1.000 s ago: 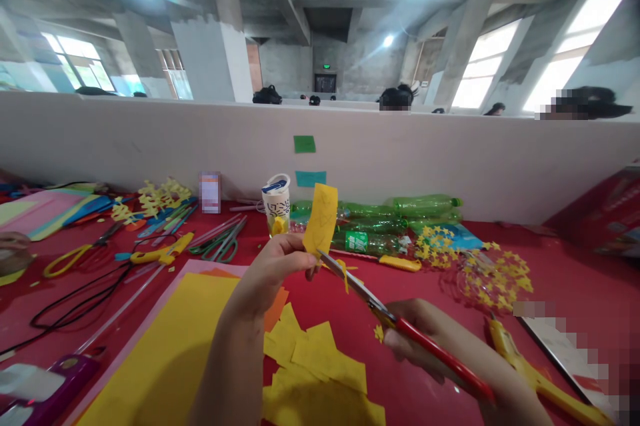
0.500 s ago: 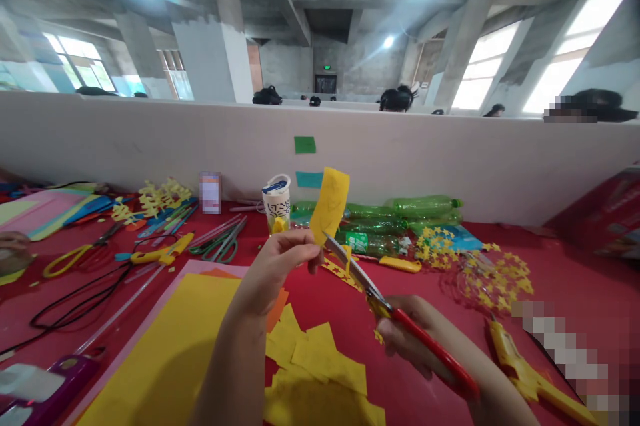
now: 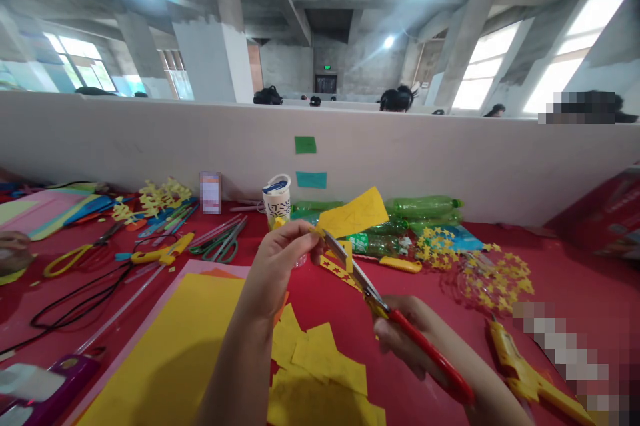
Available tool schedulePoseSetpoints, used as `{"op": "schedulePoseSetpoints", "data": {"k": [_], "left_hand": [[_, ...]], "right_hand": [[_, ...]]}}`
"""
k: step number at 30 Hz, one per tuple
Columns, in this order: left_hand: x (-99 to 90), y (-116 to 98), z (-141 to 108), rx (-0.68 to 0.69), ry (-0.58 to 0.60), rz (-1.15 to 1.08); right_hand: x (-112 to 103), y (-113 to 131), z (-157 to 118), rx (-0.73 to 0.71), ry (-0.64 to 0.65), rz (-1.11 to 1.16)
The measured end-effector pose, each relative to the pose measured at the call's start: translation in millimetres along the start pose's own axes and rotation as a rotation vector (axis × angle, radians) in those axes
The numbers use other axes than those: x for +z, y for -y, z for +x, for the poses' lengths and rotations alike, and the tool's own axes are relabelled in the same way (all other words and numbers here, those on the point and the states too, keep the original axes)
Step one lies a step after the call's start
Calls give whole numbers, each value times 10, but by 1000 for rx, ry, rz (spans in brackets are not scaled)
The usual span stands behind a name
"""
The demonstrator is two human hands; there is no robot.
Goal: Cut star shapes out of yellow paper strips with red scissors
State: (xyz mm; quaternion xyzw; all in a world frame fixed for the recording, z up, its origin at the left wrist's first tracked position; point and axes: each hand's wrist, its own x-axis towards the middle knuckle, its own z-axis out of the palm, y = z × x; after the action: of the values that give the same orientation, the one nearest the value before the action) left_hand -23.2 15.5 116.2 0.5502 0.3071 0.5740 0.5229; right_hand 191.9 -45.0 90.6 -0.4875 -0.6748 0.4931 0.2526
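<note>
My left hand (image 3: 287, 256) pinches one end of a yellow paper strip (image 3: 357, 213), which points up and to the right. Red-handled scissors (image 3: 425, 349) are gripped in my right hand (image 3: 407, 333). Their blade tips meet the paper close to my left fingertips. Below the hands, cut yellow pieces (image 3: 320, 356) lie in an overlapping pile on the red table. A yellow strip with red star shapes (image 3: 337, 271) lies behind the scissors.
Yellow sheets (image 3: 195, 319) lie at the left, near green scissors (image 3: 223, 243) and a cup (image 3: 277, 199). Green bottles (image 3: 425, 206) rest against the white partition (image 3: 150, 139). Yellow stars (image 3: 500, 279) and a yellow glue gun (image 3: 520, 369) are at the right. Another person's hand (image 3: 13, 251) shows at far left.
The yellow paper strip has swung from nearly upright to leaning right, as my left hand turned. My right hand and the scissors have shifted slightly left.
</note>
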Motion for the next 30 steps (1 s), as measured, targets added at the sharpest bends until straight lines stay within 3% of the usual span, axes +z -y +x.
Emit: {"op": "schedulePoseSetpoints", "data": {"k": [9, 18, 30], "left_hand": [[-41, 33, -1, 28, -16, 90], [-130, 38, 5, -8, 27, 134], [-167, -14, 0, -73, 83, 200]], "right_hand": [[-82, -8, -39, -4, 99, 11], [-35, -55, -14, 4, 35, -31], [-93, -89, -7, 44, 60, -84]]}}
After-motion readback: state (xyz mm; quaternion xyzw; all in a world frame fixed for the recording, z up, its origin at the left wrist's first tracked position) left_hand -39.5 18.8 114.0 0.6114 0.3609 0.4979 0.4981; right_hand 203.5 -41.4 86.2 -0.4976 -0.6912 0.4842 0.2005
